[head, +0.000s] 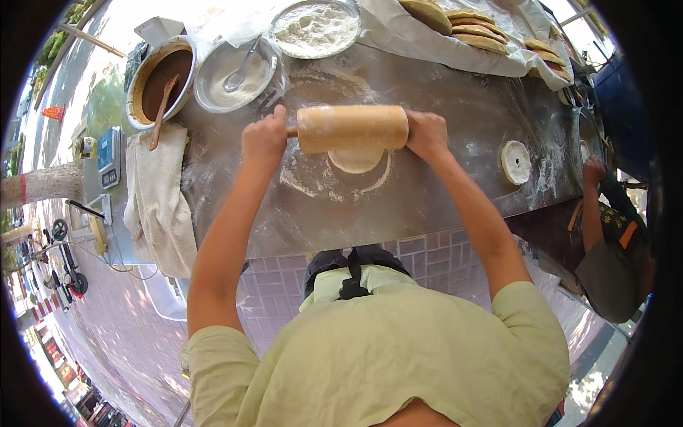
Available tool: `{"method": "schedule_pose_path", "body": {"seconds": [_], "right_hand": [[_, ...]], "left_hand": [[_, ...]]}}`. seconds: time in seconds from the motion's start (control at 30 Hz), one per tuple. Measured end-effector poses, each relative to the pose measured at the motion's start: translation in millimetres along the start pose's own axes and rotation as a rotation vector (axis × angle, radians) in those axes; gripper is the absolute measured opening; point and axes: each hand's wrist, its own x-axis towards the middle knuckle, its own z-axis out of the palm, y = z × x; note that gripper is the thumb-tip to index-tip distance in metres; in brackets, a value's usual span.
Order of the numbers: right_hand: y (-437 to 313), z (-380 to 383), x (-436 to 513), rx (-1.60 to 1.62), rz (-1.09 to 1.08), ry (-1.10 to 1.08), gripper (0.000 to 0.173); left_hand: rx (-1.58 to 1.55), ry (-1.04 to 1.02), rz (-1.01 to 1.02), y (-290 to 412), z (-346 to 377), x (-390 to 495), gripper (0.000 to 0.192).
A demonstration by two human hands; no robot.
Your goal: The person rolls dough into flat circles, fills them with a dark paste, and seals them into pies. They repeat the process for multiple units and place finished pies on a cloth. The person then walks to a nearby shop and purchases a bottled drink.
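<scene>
A thick wooden rolling pin lies level across my view, held by both its handles. My left hand is closed round the left handle, part of which shows beside the roller. Round the right handle my right hand is closed, hiding it. Under the roller a flat round of pale dough shows its near part; its far part is covered. Loose flour is scattered around it on the metal worktop. A ring-shaped dough piece with a small hole lies further right.
A bowl of brown paste with a wooden spatula, a bowl of white powder and a flour bowl line the back left. Left are a cloth and a digital scale. Flatbreads lie back right; a co-worker's hand is far right.
</scene>
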Motion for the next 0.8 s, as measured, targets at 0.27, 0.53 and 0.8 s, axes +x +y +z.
{"method": "schedule_pose_path", "body": {"seconds": [0.27, 0.53, 0.8], "right_hand": [[-5.8, 1.2, 6.5, -0.069, -0.098, 0.07, 0.021], [-22.3, -8.8, -69.7, -0.013, -0.021, -0.016, 0.021], [-19.1, 2.7, -59.3, 0.042, -0.009, -0.001, 0.02]], "left_hand": [[-0.059, 0.031, -0.084, 1.5, -8.0, -12.7, 0.013], [-0.156, -0.014, -0.135, 44.0, -52.8, -81.0, 0.013], [-0.118, -0.018, -0.048, 22.7, -40.8, -51.8, 0.016]]}}
